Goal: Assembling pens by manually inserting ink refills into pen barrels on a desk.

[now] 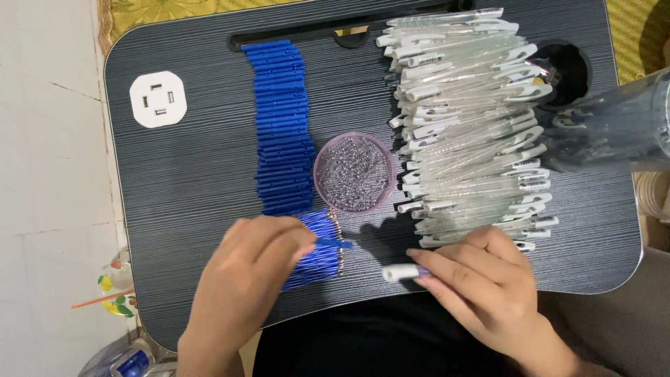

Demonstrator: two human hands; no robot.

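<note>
My left hand (248, 279) pinches a thin blue refill (336, 243) by its end, just above a small stack of blue refills with metal tips (317, 262). My right hand (481, 283) holds a clear pen barrel with a white end (399, 273), pointing left toward the refill. The two pieces are a short gap apart. A round clear dish of small metal springs (353, 172) sits just beyond both hands.
A dark lap desk (181, 174) carries a long column of blue caps (283, 126), a big pile of clear pen barrels with white clips (471, 119), a white socket plate (158, 100) and a cup hole (569, 66). A clear plastic bag (614, 129) lies at right.
</note>
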